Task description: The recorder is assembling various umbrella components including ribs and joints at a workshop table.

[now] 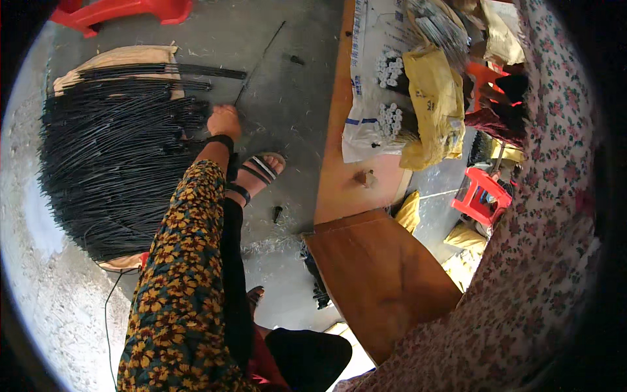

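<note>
My left hand (224,122), in a yellow-flowered sleeve, is closed beside the right edge of a big pile of long thin black rods (117,157) on the floor. From its fingers a single thin black rod (260,62) slants up and to the right over the grey floor. The grip itself is partly hidden by the back of the hand. My right hand does not show. Just below the left hand is a sandalled foot (261,171).
Tan sacking (117,57) lies under the pile. A red plastic stool (124,12) stands far left. Rightward, a wooden board (385,281) adjoins a table with a yellow sack (431,104) and white-ended rod bundles (390,119). Flowered cloth (522,274) fills the right side.
</note>
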`<state>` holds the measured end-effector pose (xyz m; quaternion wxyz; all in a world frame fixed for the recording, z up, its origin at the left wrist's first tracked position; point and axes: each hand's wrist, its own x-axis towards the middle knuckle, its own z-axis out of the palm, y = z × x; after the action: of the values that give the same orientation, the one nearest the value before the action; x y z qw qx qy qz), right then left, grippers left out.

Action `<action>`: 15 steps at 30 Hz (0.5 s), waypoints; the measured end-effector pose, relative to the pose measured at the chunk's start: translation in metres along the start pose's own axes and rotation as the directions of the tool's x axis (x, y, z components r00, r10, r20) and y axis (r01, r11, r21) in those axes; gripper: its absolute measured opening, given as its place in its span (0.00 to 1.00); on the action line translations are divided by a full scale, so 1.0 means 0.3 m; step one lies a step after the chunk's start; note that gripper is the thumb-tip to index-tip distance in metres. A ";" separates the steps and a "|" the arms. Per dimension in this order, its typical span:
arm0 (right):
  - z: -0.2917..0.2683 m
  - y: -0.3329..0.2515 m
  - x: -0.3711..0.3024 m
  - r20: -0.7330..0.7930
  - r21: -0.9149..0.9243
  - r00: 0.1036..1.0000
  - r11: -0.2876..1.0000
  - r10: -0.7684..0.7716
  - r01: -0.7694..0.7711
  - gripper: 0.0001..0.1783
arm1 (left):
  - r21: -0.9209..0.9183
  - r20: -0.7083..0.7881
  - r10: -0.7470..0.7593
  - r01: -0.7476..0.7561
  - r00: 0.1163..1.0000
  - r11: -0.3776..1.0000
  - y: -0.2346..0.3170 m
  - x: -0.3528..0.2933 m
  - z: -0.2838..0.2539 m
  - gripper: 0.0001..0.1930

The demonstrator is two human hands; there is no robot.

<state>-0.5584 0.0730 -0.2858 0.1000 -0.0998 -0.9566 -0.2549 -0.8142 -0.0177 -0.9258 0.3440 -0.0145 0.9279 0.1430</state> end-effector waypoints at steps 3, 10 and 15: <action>-0.014 0.007 -0.003 -0.001 0.023 1.000 1.000 -0.003 0.003 0.31 | -0.132 -0.088 -0.059 0.047 0.994 0.990 -0.024 -0.011 0.067 0.18; -0.114 0.048 -0.057 -0.048 0.083 0.999 0.997 0.007 -0.003 0.31 | -0.448 -0.154 0.161 -0.214 0.975 0.868 -0.010 -0.223 -0.063 0.09; -0.237 0.137 -0.166 -0.180 0.119 0.984 0.993 -0.004 0.026 0.31 | -0.903 -0.279 0.297 -0.355 0.913 0.241 0.010 -0.600 -0.348 0.07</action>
<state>-0.4907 0.0649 -0.2183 0.1898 -0.0627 -0.9581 -0.2051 -0.7436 -0.0565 -0.7340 0.2097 -0.0227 0.6593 0.7216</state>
